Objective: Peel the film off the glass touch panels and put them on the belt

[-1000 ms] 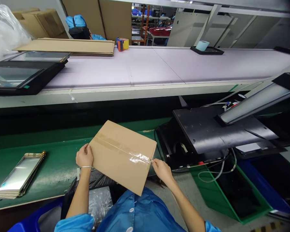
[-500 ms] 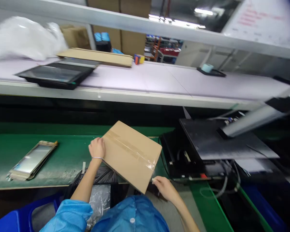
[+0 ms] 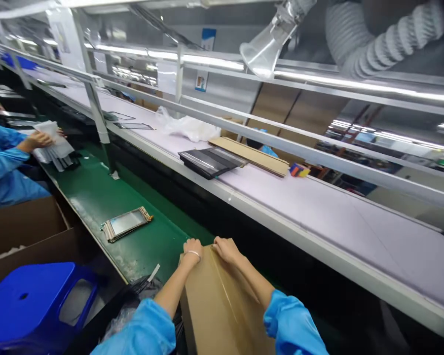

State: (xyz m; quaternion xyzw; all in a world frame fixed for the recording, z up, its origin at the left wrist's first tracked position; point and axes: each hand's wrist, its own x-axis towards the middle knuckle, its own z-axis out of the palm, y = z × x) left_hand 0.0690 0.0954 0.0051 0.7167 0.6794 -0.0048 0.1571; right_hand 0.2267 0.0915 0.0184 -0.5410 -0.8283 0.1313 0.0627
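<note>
A flat brown cardboard box (image 3: 218, 301) with clear tape along its middle lies low in front of me, its near end cut off by the frame. My left hand (image 3: 192, 250) grips the box's far left corner, fingers wrapped over the edge. At the far end of the tape strip, my right hand (image 3: 226, 249) touches the box with fingers pinched together. Whatever sits between those fingers is too small to make out.
On the green bench (image 3: 166, 251) lies a stack of framed screen panels (image 3: 128, 223). A blue stool (image 3: 33, 301) and a black plastic bag (image 3: 144, 291) are at left. Further left a co-worker's hands (image 3: 40, 140) hold white sheets. A raised shelf (image 3: 266, 192) carries black panels (image 3: 210, 161).
My view has swung left, bringing a co-worker and the stool into sight. The box has turned lengthwise. My right hand has gone from its near corner to its far edge, beside my left hand.
</note>
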